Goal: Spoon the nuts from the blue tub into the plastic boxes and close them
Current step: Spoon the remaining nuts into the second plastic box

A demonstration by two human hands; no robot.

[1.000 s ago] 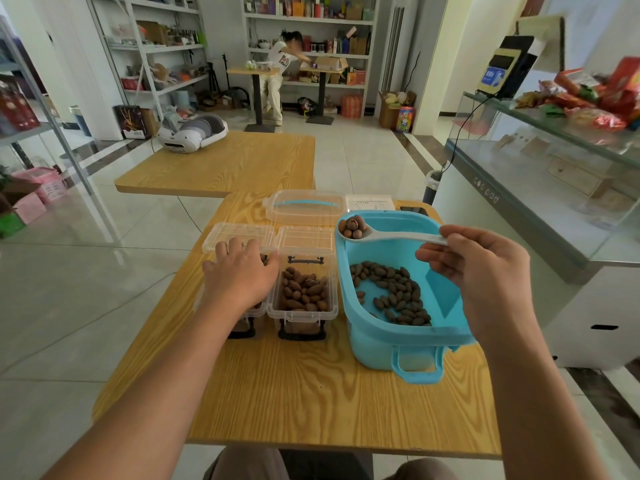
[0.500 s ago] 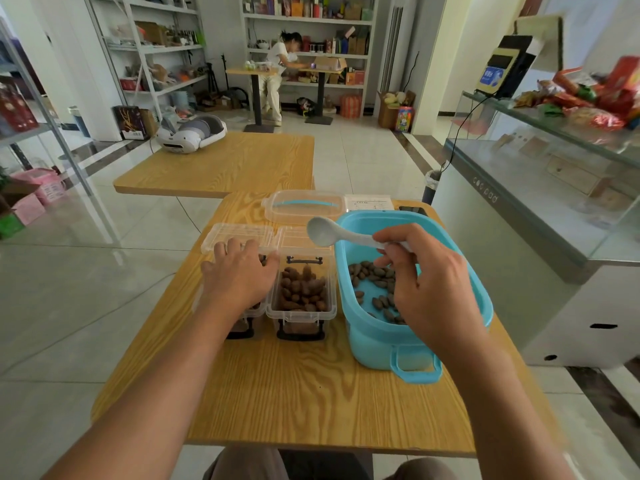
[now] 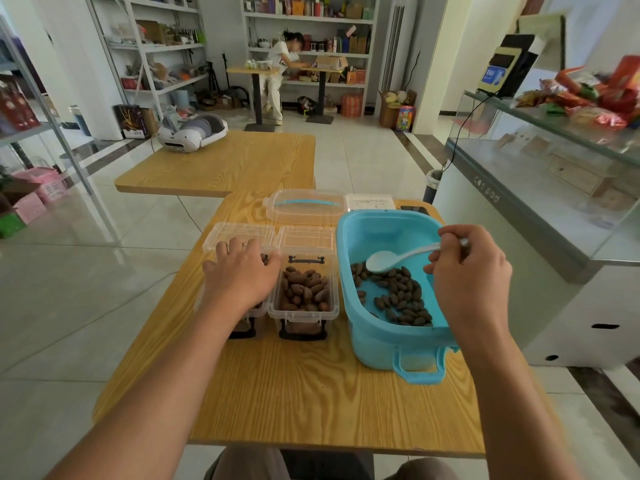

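Nuts (image 3: 398,299) lie scattered across the bottom of the blue tub (image 3: 381,337), which stands on the right part of the wooden tabletop (image 3: 311,393). The right hand (image 3: 467,275) hangs over the tub with its fingers curled round the handle of a pale spoon (image 3: 384,259); the spoon's bowl sits low inside the tub, just above the nuts and looking empty. To the left of the tub stand two clear plastic boxes side by side, both with lids hinged back. The right box (image 3: 304,311) is heaped with nuts and no hand touches it. The left hand (image 3: 242,271) rests on top of the left box (image 3: 256,310), palm down with fingers loosely spread, covering most of it, so its filling can hardly be seen. Behind the boxes lies a clear lid with a blue handle (image 3: 304,206), and beside it a white card (image 3: 370,204). A second wooden table (image 3: 225,168) stands farther back carrying a white headset (image 3: 192,131). A glass counter (image 3: 554,161) runs along the right, the floor is pale tile, and a person sits at a small table before shelves at the far wall.
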